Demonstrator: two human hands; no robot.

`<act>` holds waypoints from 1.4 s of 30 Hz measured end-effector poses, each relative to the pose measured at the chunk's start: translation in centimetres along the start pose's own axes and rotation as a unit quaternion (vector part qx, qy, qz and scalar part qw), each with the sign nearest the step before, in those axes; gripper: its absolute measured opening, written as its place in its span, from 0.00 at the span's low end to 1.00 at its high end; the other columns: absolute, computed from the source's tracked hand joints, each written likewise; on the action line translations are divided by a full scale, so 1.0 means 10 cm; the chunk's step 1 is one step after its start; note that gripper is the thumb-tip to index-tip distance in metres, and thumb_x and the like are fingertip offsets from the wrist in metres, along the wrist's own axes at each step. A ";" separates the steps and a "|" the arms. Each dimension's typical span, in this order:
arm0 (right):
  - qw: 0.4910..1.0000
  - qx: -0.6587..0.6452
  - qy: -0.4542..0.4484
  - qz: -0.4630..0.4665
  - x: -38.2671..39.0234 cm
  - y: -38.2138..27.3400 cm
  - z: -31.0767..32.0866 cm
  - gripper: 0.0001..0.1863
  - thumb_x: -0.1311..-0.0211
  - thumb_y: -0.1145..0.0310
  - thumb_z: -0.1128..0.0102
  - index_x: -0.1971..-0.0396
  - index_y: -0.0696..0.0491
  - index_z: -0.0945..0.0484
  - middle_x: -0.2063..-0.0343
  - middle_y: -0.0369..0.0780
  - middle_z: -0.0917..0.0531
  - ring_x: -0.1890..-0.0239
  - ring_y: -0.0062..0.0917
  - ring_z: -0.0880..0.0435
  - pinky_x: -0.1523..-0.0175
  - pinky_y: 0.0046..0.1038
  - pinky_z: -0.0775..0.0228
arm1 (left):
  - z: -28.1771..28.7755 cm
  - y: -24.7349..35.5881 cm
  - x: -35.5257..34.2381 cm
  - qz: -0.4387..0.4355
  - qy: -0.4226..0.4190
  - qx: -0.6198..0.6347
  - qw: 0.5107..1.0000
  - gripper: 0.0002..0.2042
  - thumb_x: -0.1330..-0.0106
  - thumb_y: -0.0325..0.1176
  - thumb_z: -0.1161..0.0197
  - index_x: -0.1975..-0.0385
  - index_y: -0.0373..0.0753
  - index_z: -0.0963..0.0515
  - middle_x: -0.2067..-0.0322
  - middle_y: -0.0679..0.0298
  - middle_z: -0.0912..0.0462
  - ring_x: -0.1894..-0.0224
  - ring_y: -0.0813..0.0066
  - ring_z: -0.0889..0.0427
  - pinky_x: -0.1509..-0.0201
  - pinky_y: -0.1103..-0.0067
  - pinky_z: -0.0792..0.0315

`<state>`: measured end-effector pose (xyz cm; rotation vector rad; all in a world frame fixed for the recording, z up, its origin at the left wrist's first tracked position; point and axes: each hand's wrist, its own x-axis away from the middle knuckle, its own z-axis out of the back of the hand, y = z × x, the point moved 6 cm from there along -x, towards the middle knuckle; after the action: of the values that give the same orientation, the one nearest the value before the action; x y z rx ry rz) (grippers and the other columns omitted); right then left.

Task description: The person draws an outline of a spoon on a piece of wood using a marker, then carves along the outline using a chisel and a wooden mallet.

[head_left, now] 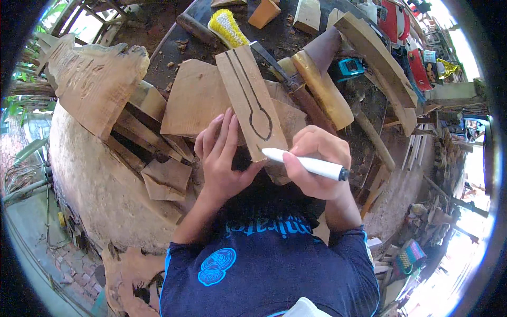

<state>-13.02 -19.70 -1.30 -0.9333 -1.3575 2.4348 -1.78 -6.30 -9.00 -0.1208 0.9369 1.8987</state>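
A narrow wooden board (pixel 244 90) slants away from me, bearing a dark drawn outline of a spoon: a long handle with an oval bowl at the near end. My left hand (pixel 217 156) steadies it, fingers stretched along its left edge and thumb at its near end. In my right hand (pixel 319 158), pinched between thumb and fingers, is a white marker (pixel 311 165) with a dark rear end. Its pale tapered front points at the board below the oval; whether it touches the wood I cannot tell. Under the board lies a broader wood block (pixel 193 98).
Beyond the board lie a yellow-and-white brush (pixel 227 26), a blade with a wooden handle (pixel 198 29) and a shaped yellowish wood piece (pixel 322 90). A teal object (pixel 350 67) sits to the right, near a long curved timber (pixel 377 58). A large slab (pixel 95 84) stands at left.
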 end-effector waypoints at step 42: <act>0.985 -0.030 0.144 -0.086 -0.04 0.32 0.50 0.09 0.44 0.77 0.34 0.79 0.55 0.26 0.82 0.31 0.24 0.81 0.11 0.29 0.77 0.17 0.41 | -0.02 -0.01 0.02 -0.012 -0.004 -0.007 1.000 0.43 0.49 0.53 0.28 0.38 0.27 0.32 0.37 0.49 0.29 0.35 0.53 0.32 0.33 0.64 0.45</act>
<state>-15.35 -25.10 -1.84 -1.0840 -1.3511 2.0517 -1.89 -6.26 -9.34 -0.1311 0.9130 1.8823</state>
